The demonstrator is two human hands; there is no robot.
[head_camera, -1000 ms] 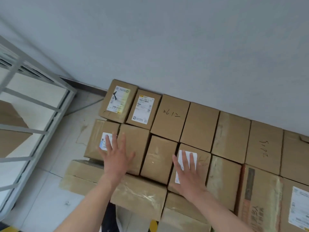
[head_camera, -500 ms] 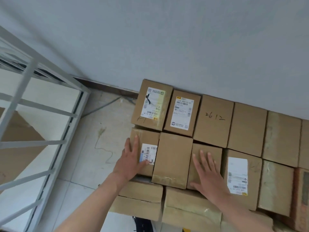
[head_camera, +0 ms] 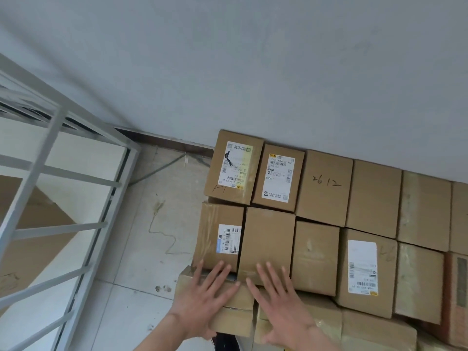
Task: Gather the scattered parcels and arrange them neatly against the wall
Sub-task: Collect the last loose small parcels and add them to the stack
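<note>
A grey wall (head_camera: pixel 253 59) meets a pale tiled floor (head_camera: pixel 141 249) along a dark skirting (head_camera: pixel 164 143). At the left stands a white metal rack (head_camera: pixel 53 173). Brown cardboard (head_camera: pixel 38 224) lies behind its bars; I cannot tell whether it is a box or a sheet.

The parcels (head_camera: pixel 374 196) are brown boxes packed edge to edge in 3 rows. The back row touches the wall. It starts with a yellow-label box (head_camera: pixel 233 168), then a white-label box (head_camera: pixel 278 178), then one marked "2612" (head_camera: pixel 324 186). The middle row starts with a barcode box (head_camera: pixel 220 236), and a plain box (head_camera: pixel 267 239) is just beside it. The front row sits lower, with a front box (head_camera: pixel 235 323) at its left end.

The left hand (head_camera: pixel 205 297) lies flat on the front box, with its fingers straight and spread. Its fingertips reach the near end of the barcode box. The right hand (head_camera: pixel 281 307) is also flat and spread, and its fingertips are on the near end of the plain box. Neither hand grips anything.

A thin thread (head_camera: pixel 162 231) lies loose on the floor left of the boxes.
</note>
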